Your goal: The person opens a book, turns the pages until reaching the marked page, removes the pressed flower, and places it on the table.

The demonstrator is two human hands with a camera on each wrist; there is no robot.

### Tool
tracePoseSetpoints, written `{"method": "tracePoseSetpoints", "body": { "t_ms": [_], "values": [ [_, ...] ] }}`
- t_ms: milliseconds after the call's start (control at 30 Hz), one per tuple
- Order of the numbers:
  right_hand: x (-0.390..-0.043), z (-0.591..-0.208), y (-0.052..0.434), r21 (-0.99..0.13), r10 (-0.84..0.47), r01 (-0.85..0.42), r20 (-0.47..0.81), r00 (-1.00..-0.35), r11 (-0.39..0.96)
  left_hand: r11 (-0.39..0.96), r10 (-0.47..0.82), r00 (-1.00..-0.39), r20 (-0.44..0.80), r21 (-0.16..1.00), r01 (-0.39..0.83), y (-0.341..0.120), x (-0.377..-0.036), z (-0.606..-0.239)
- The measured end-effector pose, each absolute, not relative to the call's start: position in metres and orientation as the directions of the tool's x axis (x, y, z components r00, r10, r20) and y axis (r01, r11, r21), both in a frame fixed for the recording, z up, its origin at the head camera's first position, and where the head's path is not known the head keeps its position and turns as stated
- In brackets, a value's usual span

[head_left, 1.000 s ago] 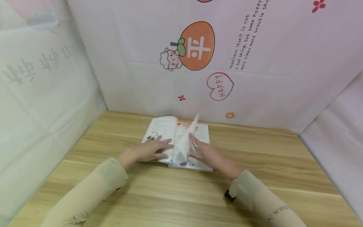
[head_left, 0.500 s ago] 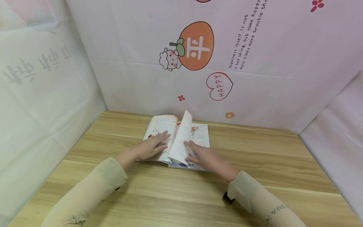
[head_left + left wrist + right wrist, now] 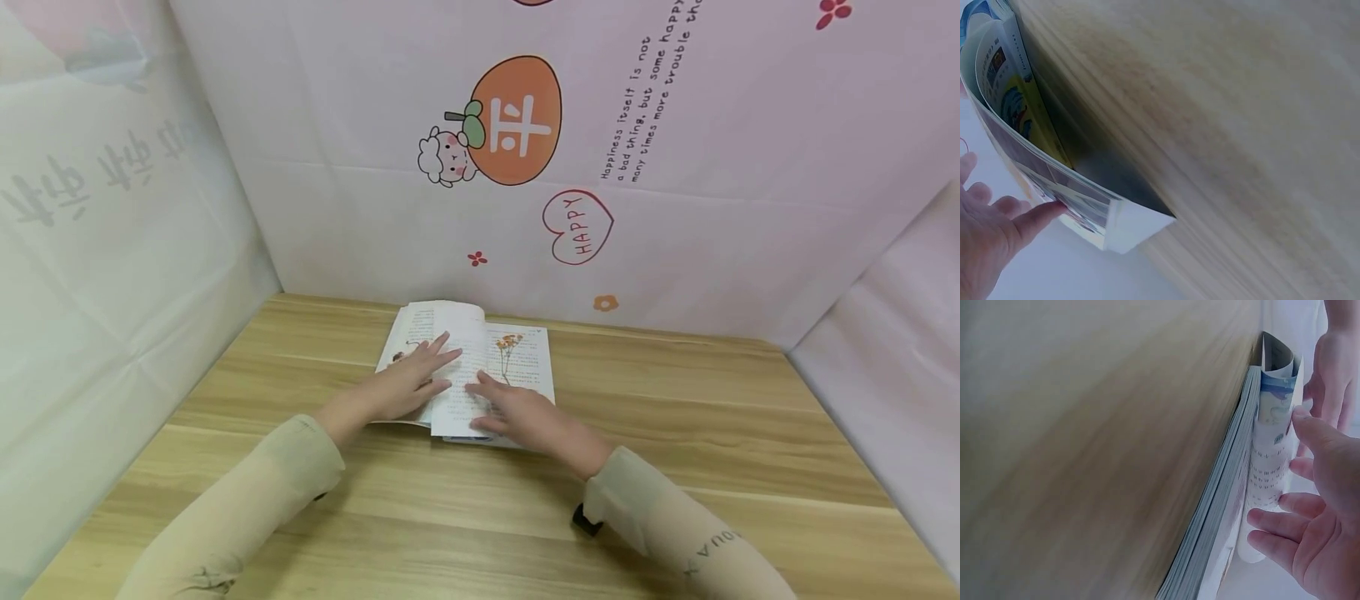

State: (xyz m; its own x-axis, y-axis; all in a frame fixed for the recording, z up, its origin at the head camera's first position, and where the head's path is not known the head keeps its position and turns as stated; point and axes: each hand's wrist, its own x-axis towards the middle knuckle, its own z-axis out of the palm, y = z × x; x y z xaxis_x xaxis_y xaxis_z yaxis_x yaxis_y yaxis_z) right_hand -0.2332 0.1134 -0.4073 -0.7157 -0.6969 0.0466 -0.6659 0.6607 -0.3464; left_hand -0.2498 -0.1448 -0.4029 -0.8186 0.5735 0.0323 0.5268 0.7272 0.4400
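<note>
An open picture book (image 3: 525, 362) lies on the wooden table (image 3: 675, 433) near the back wall. My left hand (image 3: 405, 387) rests on the left page with straight fingers. The turned page (image 3: 459, 367) lies low over the left half, its edge against those fingers. With its fingers spread and straight, my right hand (image 3: 517, 412) presses near the spine. From table level, the left wrist view shows the book's corner (image 3: 1116, 219) and a fingertip of the left hand (image 3: 1038, 215) touching it. In the right wrist view the right hand (image 3: 1319, 512) sits by the curled page (image 3: 1269, 469).
Printed cloth walls (image 3: 675, 167) enclose the table at the back and on both sides. The right page carries an orange flower picture (image 3: 508, 343). A small black device (image 3: 585, 521) sits under my right sleeve. Bare wood stretches to the left, right and front of the book.
The page that stood upright has swung over to the left and come down nearly flat. My right hand followed it leftward; the left hand's fingers shifted slightly up the page.
</note>
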Motion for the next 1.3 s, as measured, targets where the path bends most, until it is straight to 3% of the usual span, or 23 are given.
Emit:
{"method": "tracePoseSetpoints", "body": {
  "t_ms": [800,1300],
  "values": [
    [-0.228,-0.406,0.098,-0.341,-0.765,-0.753,0.128,-0.631,0.563,0.799,0.527,-0.842,-0.113,0.404,0.446,-0.127,-0.249,-0.398],
    [-0.238,-0.406,0.112,-0.326,-0.724,-0.732,0.173,-0.668,0.598,0.806,0.503,-0.856,-0.117,0.423,0.415,-0.135,-0.252,-0.400]
  ]
}}
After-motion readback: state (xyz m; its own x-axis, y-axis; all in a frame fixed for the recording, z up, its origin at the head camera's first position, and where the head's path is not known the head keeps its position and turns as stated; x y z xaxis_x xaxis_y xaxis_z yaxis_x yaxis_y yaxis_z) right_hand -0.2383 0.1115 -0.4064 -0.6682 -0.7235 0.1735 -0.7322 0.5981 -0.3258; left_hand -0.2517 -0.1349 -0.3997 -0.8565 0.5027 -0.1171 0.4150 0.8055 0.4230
